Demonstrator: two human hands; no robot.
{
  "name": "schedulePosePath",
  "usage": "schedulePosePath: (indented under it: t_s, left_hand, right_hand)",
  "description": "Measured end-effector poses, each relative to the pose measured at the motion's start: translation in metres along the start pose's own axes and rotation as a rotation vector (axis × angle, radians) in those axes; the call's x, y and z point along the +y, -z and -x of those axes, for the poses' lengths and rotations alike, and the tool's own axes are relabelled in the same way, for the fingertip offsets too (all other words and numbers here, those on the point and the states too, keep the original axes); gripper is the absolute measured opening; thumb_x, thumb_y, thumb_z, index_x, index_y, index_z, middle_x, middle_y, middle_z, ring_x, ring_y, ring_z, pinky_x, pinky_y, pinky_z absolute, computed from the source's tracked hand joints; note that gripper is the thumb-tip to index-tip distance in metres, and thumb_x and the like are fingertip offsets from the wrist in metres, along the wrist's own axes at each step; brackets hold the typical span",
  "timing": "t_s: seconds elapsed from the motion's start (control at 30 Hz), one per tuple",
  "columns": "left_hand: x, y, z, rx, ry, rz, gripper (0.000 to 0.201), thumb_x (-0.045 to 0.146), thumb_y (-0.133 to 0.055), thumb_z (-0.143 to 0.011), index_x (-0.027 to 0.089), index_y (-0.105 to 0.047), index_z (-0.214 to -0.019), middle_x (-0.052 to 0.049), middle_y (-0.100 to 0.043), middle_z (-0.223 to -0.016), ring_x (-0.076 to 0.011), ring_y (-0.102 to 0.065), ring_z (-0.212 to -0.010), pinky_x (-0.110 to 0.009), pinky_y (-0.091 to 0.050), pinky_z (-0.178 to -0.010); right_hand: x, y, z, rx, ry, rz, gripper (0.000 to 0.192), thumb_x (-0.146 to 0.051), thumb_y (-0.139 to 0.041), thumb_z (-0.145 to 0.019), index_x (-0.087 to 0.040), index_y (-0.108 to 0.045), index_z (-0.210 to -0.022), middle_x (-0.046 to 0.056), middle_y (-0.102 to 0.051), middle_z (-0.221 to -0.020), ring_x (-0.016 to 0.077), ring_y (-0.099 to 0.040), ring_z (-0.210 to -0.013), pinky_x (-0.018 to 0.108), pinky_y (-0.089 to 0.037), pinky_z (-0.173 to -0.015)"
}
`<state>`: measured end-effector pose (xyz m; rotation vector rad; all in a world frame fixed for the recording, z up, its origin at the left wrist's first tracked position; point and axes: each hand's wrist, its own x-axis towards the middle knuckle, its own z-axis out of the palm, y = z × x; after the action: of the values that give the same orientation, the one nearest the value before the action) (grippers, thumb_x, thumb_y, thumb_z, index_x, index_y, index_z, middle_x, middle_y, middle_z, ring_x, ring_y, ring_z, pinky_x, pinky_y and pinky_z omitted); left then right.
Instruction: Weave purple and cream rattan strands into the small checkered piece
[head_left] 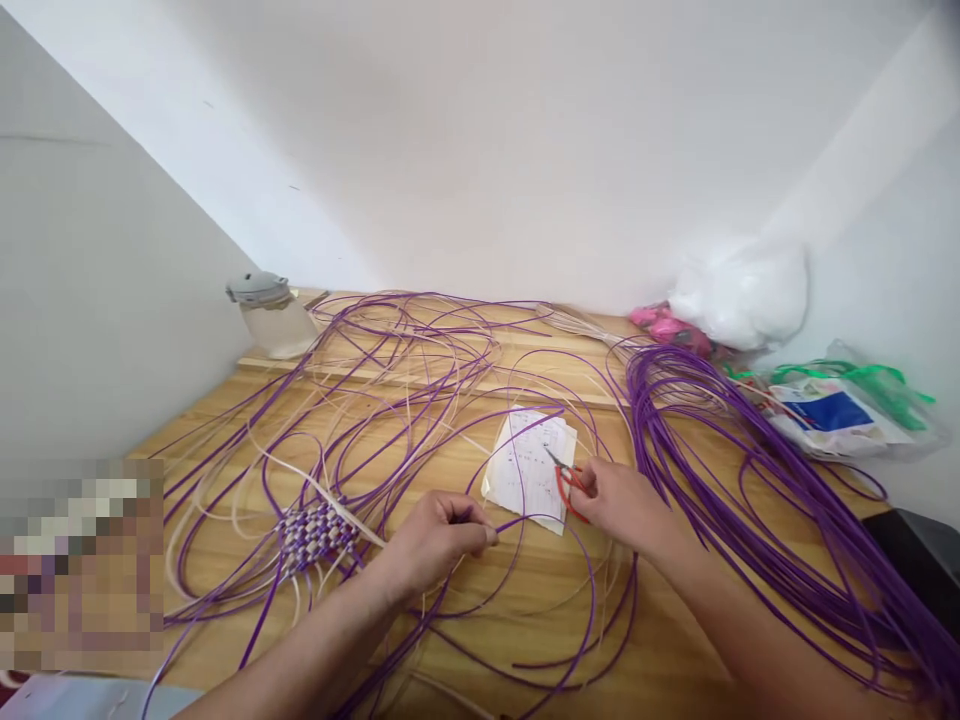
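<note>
Worktop: wooden, set into a white corner; it is covered with loose loops of purple and pale strands.
Purple bundle: the thickest coil is laid at the right; it could be dragged or knotted if one strand is pulled hard.
Plastic bags: clear ones at the right rear are filled with green cord and a blue-and-white pack; a white bag is seen behind, contents not discernible.
Jar: stood at the left rear, capped; contents cannot be told.
Paper sheet: laid under the strands, likely to be nicked by the blades.
Woven patch: flat at the left; it may be loosened by a tug.
Left hand: fingers are pinched narrowly on a purple strand.
Right hand: fingers are closed on red scissors; a wrong strand could be cut in the tangle.
</note>
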<state>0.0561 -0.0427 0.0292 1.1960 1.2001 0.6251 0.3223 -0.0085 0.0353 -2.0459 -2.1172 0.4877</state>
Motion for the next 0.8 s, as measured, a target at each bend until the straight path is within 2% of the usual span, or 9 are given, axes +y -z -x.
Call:
schedulePosePath:
  t_s: [0.07, 0.13, 0.2, 0.27, 0.37, 0.43, 0.67, 0.8]
  left_hand:
    - [0.0, 0.0, 0.0, 0.011, 0.001, 0.001, 0.018, 0.031, -0.069, -0.066, 0.013, -0.07, -0.066, 0.001, -0.057, -0.055, -0.0083, -0.037, -0.05, -0.023, -0.025, -0.051]
    - [0.001, 0.0, 0.0, 0.023, 0.007, 0.007, 0.018, 0.031, -0.069, -0.066, 0.012, -0.07, -0.067, 0.001, -0.056, -0.055, -0.0077, -0.036, -0.049, -0.023, -0.024, -0.049]
    - [0.001, -0.001, -0.001, 0.022, -0.009, 0.025, 0.019, 0.031, -0.069, -0.066, 0.012, -0.069, -0.066, 0.001, -0.056, -0.056, -0.0076, -0.036, -0.049, -0.023, -0.023, -0.049]
    - [0.002, -0.002, 0.0, 0.014, -0.037, 0.047, 0.019, 0.031, -0.07, -0.067, 0.012, -0.068, -0.067, 0.001, -0.056, -0.056, -0.008, -0.038, -0.051, -0.023, -0.025, -0.05]
    - [0.004, -0.004, 0.002, 0.012, -0.059, 0.064, 0.02, 0.031, -0.071, -0.067, 0.012, -0.068, -0.067, 0.0, -0.057, -0.057, -0.0081, -0.039, -0.051, -0.023, -0.026, -0.05]
    - [0.006, -0.005, 0.004, 0.012, -0.054, 0.069, 0.02, 0.032, -0.07, -0.067, 0.012, -0.068, -0.067, 0.001, -0.057, -0.057, -0.0077, -0.038, -0.05, -0.023, -0.026, -0.05]
    - [0.01, -0.007, 0.014, -0.002, -0.06, 0.052, 0.017, 0.03, -0.068, -0.069, 0.013, -0.067, -0.067, 0.002, -0.056, -0.057, -0.0064, -0.037, -0.048, -0.021, -0.025, -0.048]
    - [0.01, -0.01, 0.018, 0.004, -0.031, 0.019, 0.015, 0.028, -0.067, -0.068, 0.013, -0.068, -0.067, 0.002, -0.056, -0.056, -0.0063, -0.036, -0.048, -0.021, -0.024, -0.047]
  right_hand:
    - [-0.007, 0.012, 0.025, -0.046, -0.012, -0.299, 0.022, -0.043, -0.056, -0.083, -0.021, -0.054, -0.084, 0.003, -0.063, -0.072, 0.0166, -0.055, -0.062, 0.026, -0.034, -0.055]
    - [-0.02, 0.018, 0.056, -0.21, 0.012, -0.69, 0.025, -0.043, -0.055, -0.084, -0.022, -0.053, -0.098, 0.001, -0.061, -0.075, 0.0144, -0.053, -0.063, 0.024, -0.038, -0.056]
    - [-0.036, 0.013, 0.087, -0.474, -0.018, -0.906, 0.026, -0.044, -0.056, -0.085, -0.022, -0.053, -0.098, -0.001, -0.059, -0.071, 0.0107, -0.047, -0.055, 0.022, -0.036, -0.052]
    - [-0.05, -0.003, 0.107, -0.616, -0.06, -0.979, 0.026, -0.045, -0.058, -0.085, -0.02, -0.053, -0.089, -0.003, -0.055, -0.067, 0.008, -0.04, -0.052, 0.021, -0.031, -0.05]
    - [-0.058, -0.031, 0.116, -0.559, -0.068, -0.979, 0.026, -0.042, -0.062, -0.085, -0.018, -0.052, -0.082, -0.004, -0.049, -0.065, 0.0078, -0.038, -0.056, 0.02, -0.03, -0.052]
    - [-0.058, -0.041, 0.115, -0.512, -0.063, -0.955, 0.026, -0.041, -0.062, -0.086, -0.018, -0.051, -0.081, -0.004, -0.047, -0.064, 0.0081, -0.038, -0.056, 0.021, -0.03, -0.051]
    - [-0.066, -0.037, 0.115, -0.449, -0.03, -0.903, 0.029, -0.045, -0.063, -0.087, -0.017, -0.055, -0.084, -0.004, -0.047, -0.064, 0.0082, -0.04, -0.058, 0.02, -0.03, -0.052]
    - [-0.067, -0.042, 0.116, -0.431, 0.005, -0.881, 0.029, -0.045, -0.06, -0.089, -0.017, -0.057, -0.085, -0.004, -0.049, -0.063, 0.008, -0.04, -0.056, 0.02, -0.027, -0.05]
